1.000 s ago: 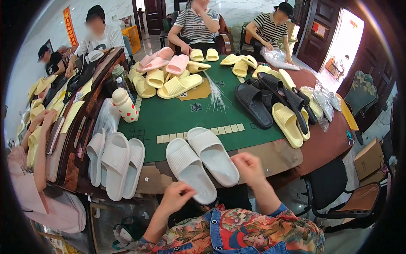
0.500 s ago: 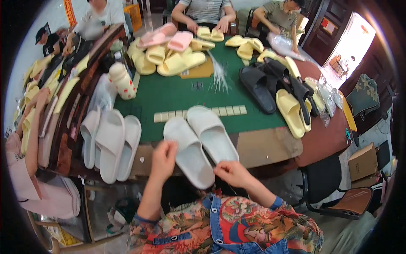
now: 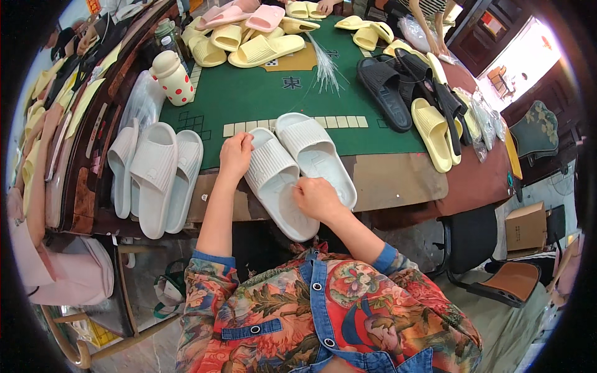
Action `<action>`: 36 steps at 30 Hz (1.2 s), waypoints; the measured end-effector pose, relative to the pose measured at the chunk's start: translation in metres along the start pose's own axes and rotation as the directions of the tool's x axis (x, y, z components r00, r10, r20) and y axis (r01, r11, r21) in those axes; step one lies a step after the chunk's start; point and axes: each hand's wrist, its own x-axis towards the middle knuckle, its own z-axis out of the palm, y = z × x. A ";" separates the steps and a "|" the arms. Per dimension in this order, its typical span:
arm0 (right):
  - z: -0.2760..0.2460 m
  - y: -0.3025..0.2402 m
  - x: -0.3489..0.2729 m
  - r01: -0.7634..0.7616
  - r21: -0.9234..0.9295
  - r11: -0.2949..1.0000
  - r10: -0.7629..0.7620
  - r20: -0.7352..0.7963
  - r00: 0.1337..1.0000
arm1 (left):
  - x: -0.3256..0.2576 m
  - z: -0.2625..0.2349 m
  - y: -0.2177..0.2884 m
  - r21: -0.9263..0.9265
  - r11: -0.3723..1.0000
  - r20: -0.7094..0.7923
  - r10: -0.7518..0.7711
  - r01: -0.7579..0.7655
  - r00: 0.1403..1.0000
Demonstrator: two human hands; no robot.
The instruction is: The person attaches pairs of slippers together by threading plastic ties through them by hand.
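Observation:
Two white slippers lie side by side at the table's near edge, toes pointing away. My left hand (image 3: 236, 153) is closed at the upper left edge of the left slipper (image 3: 272, 163), by its ribbed strap. Over that slipper's footbed, next to the right slipper (image 3: 317, 151), my right hand (image 3: 318, 198) is closed with its fingers curled in. Whatever either hand pinches is too small or hidden to make out. A bundle of thin clear strands (image 3: 325, 67) lies farther back on the green mat (image 3: 249, 99).
More white slippers (image 3: 155, 177) stand at the left, near a spotted bottle (image 3: 173, 78). Yellow and pink slippers (image 3: 266, 18) are heaped at the back. Black slippers (image 3: 384, 92) and a yellow slipper (image 3: 432, 133) lie right. A chair (image 3: 476, 255) stands lower right. Other people work around the table.
My right hand has moved from the left slipper's heel forward onto its footbed. My left hand has gone forward along the strap's edge. The whole view has shifted a little.

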 end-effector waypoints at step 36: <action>-0.020 0.032 0.011 -0.034 0.912 0.409 0.318 -0.107 0.942 | 0.066 0.038 0.037 -0.450 0.891 -0.126 0.005 -0.061 0.992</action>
